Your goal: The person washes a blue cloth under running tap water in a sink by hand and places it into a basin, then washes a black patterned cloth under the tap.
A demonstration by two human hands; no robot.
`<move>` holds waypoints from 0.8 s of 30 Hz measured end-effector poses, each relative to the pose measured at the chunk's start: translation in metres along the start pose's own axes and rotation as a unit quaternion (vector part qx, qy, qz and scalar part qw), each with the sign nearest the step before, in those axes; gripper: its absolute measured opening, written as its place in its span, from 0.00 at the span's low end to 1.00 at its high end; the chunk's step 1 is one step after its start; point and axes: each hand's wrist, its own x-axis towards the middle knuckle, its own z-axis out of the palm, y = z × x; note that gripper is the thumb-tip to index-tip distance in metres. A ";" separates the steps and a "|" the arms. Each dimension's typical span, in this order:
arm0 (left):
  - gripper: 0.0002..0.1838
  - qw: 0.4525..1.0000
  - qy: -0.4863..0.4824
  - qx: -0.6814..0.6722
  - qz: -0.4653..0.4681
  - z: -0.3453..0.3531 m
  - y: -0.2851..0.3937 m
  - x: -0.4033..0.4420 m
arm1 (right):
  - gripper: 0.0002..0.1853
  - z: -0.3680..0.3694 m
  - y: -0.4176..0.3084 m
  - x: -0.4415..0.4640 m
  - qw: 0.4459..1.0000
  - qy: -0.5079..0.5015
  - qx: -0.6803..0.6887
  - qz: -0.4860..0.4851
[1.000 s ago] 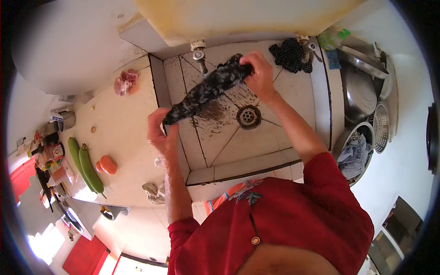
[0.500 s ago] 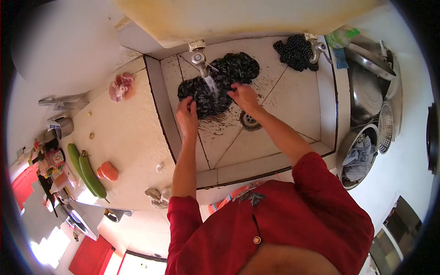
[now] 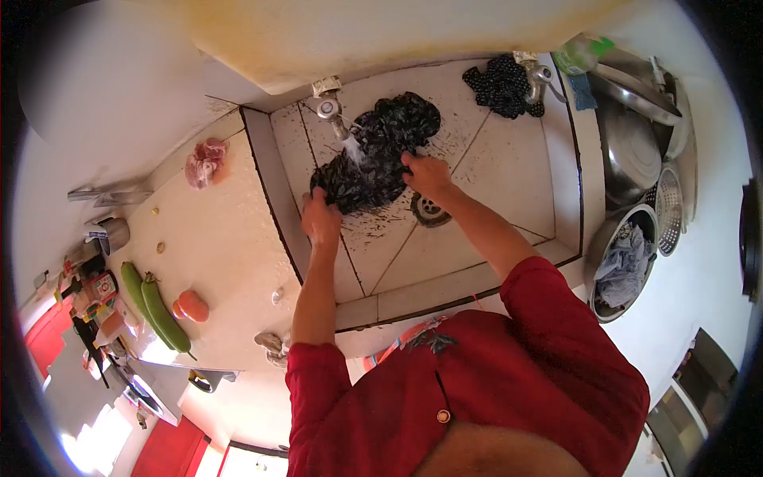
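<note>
Under the running tap (image 3: 329, 111), dark patterned cloth (image 3: 380, 139) lies bunched on the tiled sink (image 3: 509, 179) floor. Left hand (image 3: 320, 219) grips its near left edge; right hand (image 3: 427, 173) pinches its right edge, near the drain (image 3: 430, 211). Second dark cloth (image 3: 494, 86) sits at far right corner. Left tabletop (image 3: 226, 246): raw meat (image 3: 207, 163), two green gourds (image 3: 165, 318), tomatoes (image 3: 193, 306). Right: metal pots (image 3: 630, 155).

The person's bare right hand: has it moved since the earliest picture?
Yes: in the head view, the bare right hand has shifted toward the round metal drain in the white tiled sink.
</note>
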 end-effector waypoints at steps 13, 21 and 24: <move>0.06 0.704 -0.007 -0.710 -0.005 -0.169 0.121 -0.126 | 0.16 -0.042 -0.048 -0.040 0.943 0.052 0.327 -0.020; 0.05 0.696 -0.008 -0.716 -0.052 -0.217 0.119 -0.118 | 0.24 -0.147 -0.101 -0.152 0.796 -0.030 0.538 -0.276; 0.07 0.711 -0.008 -0.691 -0.134 -0.209 0.080 -0.085 | 0.26 -0.153 -0.095 -0.142 0.871 0.080 0.373 -0.310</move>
